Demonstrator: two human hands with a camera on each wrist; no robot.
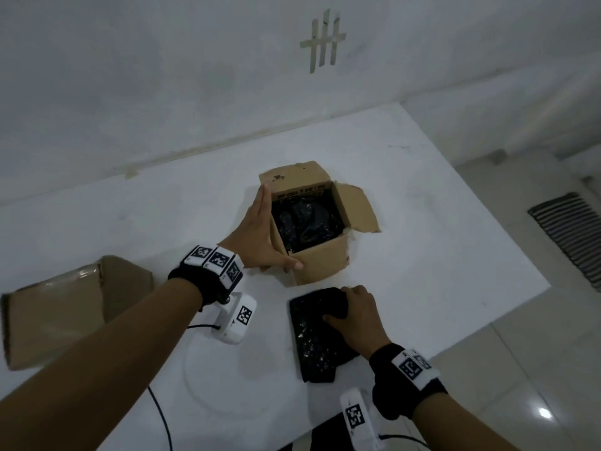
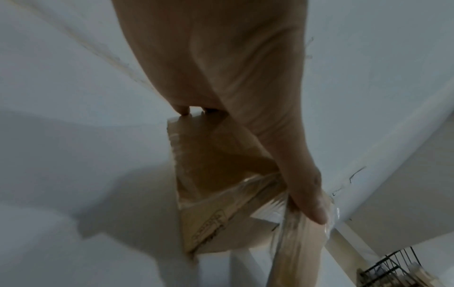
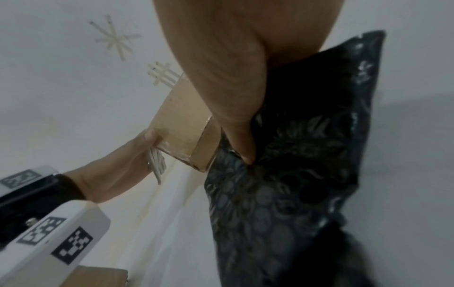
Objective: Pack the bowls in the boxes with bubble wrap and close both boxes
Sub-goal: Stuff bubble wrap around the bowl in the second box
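An open cardboard box (image 1: 320,265) stands mid-table with its flaps spread, and crumpled black bubble wrap (image 1: 305,222) fills it. Whatever lies under that wrap is hidden. My left hand (image 1: 260,236) presses flat against the box's left side, fingers straight and thumb on the front corner; the left wrist view shows the box (image 2: 209,165) under the palm. My right hand (image 1: 354,314) grips the top of a loose black bubble wrap sheet (image 1: 315,346) lying in front of the box, with fingers dug into the sheet (image 3: 294,174). A second cardboard box (image 1: 58,314) sits at the far left, flaps down.
The white table (image 1: 439,222) backs onto a white wall with tape marks (image 1: 323,40). Its right edge drops to a tiled floor with a grate (image 1: 572,236). A faint round white outline (image 1: 211,379) lies between my arms; I cannot tell what it is. Black cables (image 1: 159,415) trail near the front edge.
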